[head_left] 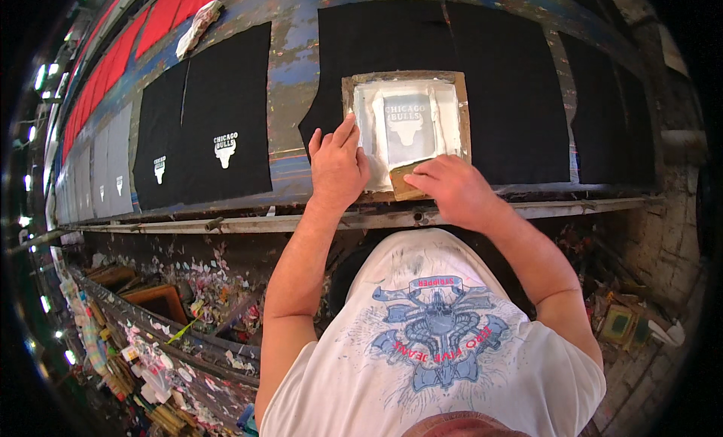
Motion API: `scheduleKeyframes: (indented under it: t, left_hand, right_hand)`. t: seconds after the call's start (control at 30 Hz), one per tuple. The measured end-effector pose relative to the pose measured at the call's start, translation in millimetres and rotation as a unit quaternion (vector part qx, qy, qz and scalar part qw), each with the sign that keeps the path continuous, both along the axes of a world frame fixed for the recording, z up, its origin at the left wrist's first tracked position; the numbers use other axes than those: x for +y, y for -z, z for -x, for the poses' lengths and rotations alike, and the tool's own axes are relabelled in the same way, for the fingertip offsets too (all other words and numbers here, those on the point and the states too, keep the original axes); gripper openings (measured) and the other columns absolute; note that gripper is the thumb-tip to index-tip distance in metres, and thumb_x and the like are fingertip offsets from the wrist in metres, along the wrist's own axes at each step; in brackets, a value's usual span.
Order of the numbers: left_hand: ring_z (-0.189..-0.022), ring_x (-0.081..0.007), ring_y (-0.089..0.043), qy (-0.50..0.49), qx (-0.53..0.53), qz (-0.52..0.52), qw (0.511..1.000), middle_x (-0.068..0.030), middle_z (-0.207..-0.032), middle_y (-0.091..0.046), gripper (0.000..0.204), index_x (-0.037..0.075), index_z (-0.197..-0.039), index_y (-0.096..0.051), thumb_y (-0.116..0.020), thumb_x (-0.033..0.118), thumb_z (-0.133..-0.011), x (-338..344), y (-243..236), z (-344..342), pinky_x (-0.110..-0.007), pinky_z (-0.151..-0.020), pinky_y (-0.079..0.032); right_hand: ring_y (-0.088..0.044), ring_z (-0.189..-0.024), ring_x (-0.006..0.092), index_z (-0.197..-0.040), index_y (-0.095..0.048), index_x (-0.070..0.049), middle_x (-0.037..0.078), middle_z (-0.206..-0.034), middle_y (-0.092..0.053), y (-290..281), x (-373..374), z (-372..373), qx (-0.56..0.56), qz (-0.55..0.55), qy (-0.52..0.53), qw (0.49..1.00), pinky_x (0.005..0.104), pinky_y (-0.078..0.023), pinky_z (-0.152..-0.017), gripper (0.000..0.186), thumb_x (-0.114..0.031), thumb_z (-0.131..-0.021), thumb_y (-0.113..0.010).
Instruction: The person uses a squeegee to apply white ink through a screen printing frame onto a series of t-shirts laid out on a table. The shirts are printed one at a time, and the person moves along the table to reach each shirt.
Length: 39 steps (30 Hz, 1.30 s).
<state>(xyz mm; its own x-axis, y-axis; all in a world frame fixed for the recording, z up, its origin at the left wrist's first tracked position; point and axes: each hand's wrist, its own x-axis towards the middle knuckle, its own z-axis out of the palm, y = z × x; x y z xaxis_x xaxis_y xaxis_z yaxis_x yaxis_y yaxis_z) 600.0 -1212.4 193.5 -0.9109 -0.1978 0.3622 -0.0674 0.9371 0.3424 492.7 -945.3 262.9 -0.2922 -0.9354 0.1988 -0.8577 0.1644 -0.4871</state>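
A small wooden-framed printing screen (461, 98) lies on a black fabric panel (520, 113) on the long table. White ink coats the screen's inside edges, and a pale lettered bull-head design shows in its mesh. My left hand (337, 166) rests at the frame's left side, fingers stretched and fingertips touching the wood; it grips nothing. With my right hand (456, 190) I hold a wooden squeegee (407, 182) at the near end of the screen. Its blade is hidden.
Left of me lies another black panel (203, 91) with two white bull-head prints. Grey panels (105, 166) and red panels (105, 91) lie farther along, near a crumpled rag (199, 27). A metal rail (279, 223) follows the table's near edge. Ink-spattered clutter (196, 347) fills the lower left.
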Motion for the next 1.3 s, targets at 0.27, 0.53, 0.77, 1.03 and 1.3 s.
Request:
scheduleKeyframes:
  t: [0.27,0.53,0.77,1.03,1.3]
  left_hand:
    - [-0.122,-0.0324,-0.071,-0.006,-0.03,0.003,1.0,-0.0115,-0.161,-0.064,0.055,0.001,-0.143,-0.072,-0.076,0.005,-0.088,7.4,5.3,-3.5,-0.062,-0.127,-0.039]
    - [-0.12,-0.0333,-0.071,-0.009,-0.018,0.016,1.0,-0.011,-0.16,-0.065,0.053,0.001,-0.142,-0.072,-0.075,0.004,-0.089,2.4,2.8,3.6,-0.063,-0.126,-0.04]
    - [-0.132,-0.0355,-0.069,-0.019,-0.015,0.013,1.0,-0.0106,-0.162,-0.066,0.046,0.002,-0.141,-0.073,-0.074,0.005,-0.095,2.9,-1.9,1.0,-0.061,-0.125,-0.04]
    - [-0.134,-0.0428,-0.063,-0.066,0.032,-0.056,0.996,-0.0217,-0.153,-0.065,0.054,0.0,-0.142,-0.073,-0.077,-0.002,-0.088,16.4,9.7,-2.7,-0.053,-0.12,-0.048]
    - [-0.136,-0.0378,-0.067,-0.115,0.048,-0.195,0.973,-0.0196,-0.146,-0.07,0.058,0.005,-0.148,-0.075,-0.08,-0.003,-0.09,17.8,25.9,-8.5,-0.047,-0.115,-0.055]
  right_hand:
    - [-0.071,-0.117,0.0386,-0.131,-0.081,-0.009,0.014,-0.12,-0.079,16.3,-57.2,97.1,0.032,0.021,0.074,0.997,0.0491,-0.058,-0.104,0.043,0.007,-0.094,-0.065]
    - [-0.072,-0.115,0.0364,-0.129,-0.081,-0.01,0.013,-0.121,-0.078,22.9,-39.2,53.7,0.07,0.008,0.047,0.996,0.0487,-0.058,-0.103,0.048,0.007,-0.085,-0.072]
    - [-0.07,-0.117,0.0348,-0.132,-0.08,-0.009,0.012,-0.124,-0.074,15.4,-9.8,-2.7,0.034,0.007,0.025,0.999,0.0496,-0.057,-0.105,0.05,0.003,-0.084,-0.075]
    - [-0.068,-0.127,0.0357,-0.138,-0.075,-0.004,0.014,-0.132,-0.073,-1.6,15.6,-1.2,-0.042,-0.023,-0.043,0.998,0.0487,-0.055,-0.114,0.054,-0.008,-0.086,-0.085]
    - [-0.068,-0.131,0.0376,-0.141,-0.074,-0.003,0.018,-0.138,-0.075,-11.4,-6.9,81.5,0.025,0.108,0.045,0.993,0.0526,-0.053,-0.116,0.05,-0.032,-0.102,-0.082]
